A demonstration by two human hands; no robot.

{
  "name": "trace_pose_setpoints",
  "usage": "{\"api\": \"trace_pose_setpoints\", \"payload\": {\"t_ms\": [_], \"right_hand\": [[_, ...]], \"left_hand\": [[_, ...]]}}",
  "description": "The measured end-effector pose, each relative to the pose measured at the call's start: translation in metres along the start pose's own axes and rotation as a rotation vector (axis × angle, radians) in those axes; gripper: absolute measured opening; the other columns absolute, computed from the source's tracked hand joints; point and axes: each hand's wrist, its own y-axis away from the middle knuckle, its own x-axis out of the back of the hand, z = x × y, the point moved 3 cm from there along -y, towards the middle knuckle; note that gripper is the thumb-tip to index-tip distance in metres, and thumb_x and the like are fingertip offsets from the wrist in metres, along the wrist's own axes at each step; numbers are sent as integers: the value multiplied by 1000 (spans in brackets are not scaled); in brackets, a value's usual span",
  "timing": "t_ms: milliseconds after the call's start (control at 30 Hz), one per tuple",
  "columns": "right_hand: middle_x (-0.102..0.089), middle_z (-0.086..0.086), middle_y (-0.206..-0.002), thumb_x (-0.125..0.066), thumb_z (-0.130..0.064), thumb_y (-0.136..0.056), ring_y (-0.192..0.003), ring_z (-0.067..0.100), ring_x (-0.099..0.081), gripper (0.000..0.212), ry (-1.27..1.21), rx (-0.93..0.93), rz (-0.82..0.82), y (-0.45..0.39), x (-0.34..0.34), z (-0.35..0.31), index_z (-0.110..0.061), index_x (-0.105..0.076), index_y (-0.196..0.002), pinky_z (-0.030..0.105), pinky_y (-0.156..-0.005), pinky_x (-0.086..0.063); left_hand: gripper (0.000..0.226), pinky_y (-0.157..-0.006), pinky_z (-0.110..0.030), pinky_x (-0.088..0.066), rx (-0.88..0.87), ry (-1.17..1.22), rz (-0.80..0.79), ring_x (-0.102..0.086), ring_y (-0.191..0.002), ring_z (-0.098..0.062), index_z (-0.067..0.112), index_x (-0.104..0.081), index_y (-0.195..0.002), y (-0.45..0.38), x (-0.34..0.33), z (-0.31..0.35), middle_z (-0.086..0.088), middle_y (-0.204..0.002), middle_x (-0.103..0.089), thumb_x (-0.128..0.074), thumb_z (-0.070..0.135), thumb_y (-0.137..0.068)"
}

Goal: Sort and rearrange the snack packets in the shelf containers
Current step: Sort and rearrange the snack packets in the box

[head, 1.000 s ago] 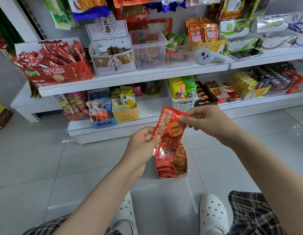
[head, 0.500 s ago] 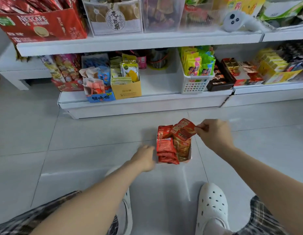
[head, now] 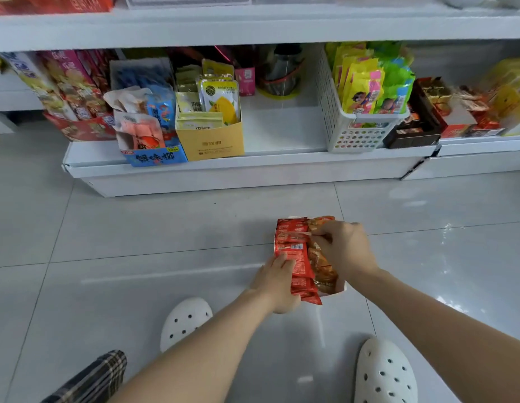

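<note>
The grey tiled floor (head: 136, 228) fills most of what I see, and along its far edge runs the white shelf unit (head: 253, 167), its lower board carrying a row of containers. From the left end of that board stand pink and red snack boxes (head: 72, 91), a blue carton (head: 154, 157) of pale fish-snack pouches at the front edge, a yellow cardboard box (head: 212, 142) of mango-printed packets just beside it, then a bare stretch of board, a white perforated basket (head: 354, 132) stuffed with yellow and green sachets, and a dark tray (head: 418, 132) of sweets touching the basket's right side. On the floor in front of the shelf, between my two white clogs and the unit, sits a small white container (head: 338, 289) packed with upright red snack packets (head: 293, 251) on its left and orange-brown packets (head: 322, 266) on its right. My left hand (head: 277, 282) lies against the container's left side, fingers curled over the top edges of the red packets and pressing them. My right hand (head: 344, 248) reaches in from the right, thumb and fingertips pinching the top of a packet at the far end of the container. My left clog (head: 184, 321) is near my left forearm; the right clog (head: 383, 373) sits at the bottom edge.
</note>
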Motion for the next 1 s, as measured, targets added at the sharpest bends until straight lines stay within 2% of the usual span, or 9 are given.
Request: {"api": "trace_pose_setpoints", "payload": {"t_ms": [233,500,633,700,767,833,867,933,1000], "right_hand": [[-73,9,-76,-71,-5,-82,-70,32,-66,6,54,21,-54,-3,-19,10,-7,-76,-81,40,-63,-55],[-72,4,-88,-56,-10,-91,-77,24,-66,17,252,50,-271,-7,-46,10,-12,-73,-89,39,-69,-55],[-70,5,-95,-51,-2,-90,-83,24,-66,24,341,-25,-352,-1,-70,8,-15,-70,-97,33,-70,-55],[-67,5,-103,-48,-4,-92,-92,24,-65,29,355,-23,-376,3,-76,8,-17,-68,-108,33,-74,-54],[-59,5,-111,-49,-11,-95,-101,27,-61,34,330,-7,-425,9,-77,11,-26,-63,-123,36,-81,-53],[-52,3,-118,-50,-18,-97,-112,27,-54,40,379,29,-501,17,-77,13,-35,-54,-133,38,-90,-48],[-50,2,-124,-50,-20,-97,-119,27,-49,43,426,35,-538,20,-77,14,-37,-49,-137,40,-97,-43],[-48,0,-131,-47,-23,-96,-126,26,-43,46,427,-12,-620,20,-73,12,-38,-46,-139,45,-104,-35],[-59,-1,-122,-40,-29,-94,-119,26,-51,37,318,-80,-625,11,-66,12,-36,-60,-125,45,-101,-36]], "left_hand": [[75,-122,-36,-11,-24,39,19,-6,-150,-22,15,-18,-154,3,-3,-8,-5,-163,-9,-55,38,-93],[73,-122,-33,-13,-45,86,52,-8,-150,-21,16,-21,-154,1,-8,-16,-4,-163,-11,-58,32,-93],[63,-115,-28,-29,-94,217,128,-27,-143,-17,21,-37,-148,4,-12,-21,3,-156,-28,-60,23,-89],[52,-105,-26,-40,-90,334,207,-44,-131,-14,22,-50,-138,7,-13,-25,7,-144,-42,-60,18,-87],[36,-92,-27,-45,-45,370,385,-55,-113,-15,19,-61,-122,7,-8,-29,6,-124,-52,-59,12,-86],[36,-89,-30,-46,0,346,566,-53,-111,-16,17,-59,-120,8,0,-32,3,-120,-49,-57,8,-85],[42,-92,-29,-46,-13,331,593,-50,-117,-16,17,-55,-125,8,4,-31,2,-125,-48,-55,6,-84],[58,-103,-27,-38,-52,301,449,-42,-130,-19,16,-43,-140,3,6,-25,-1,-141,-42,-52,3,-84],[66,-109,-26,-33,-52,260,204,-36,-138,-19,19,-34,-148,-1,1,-20,0,-151,-36,-51,5,-85]]}}
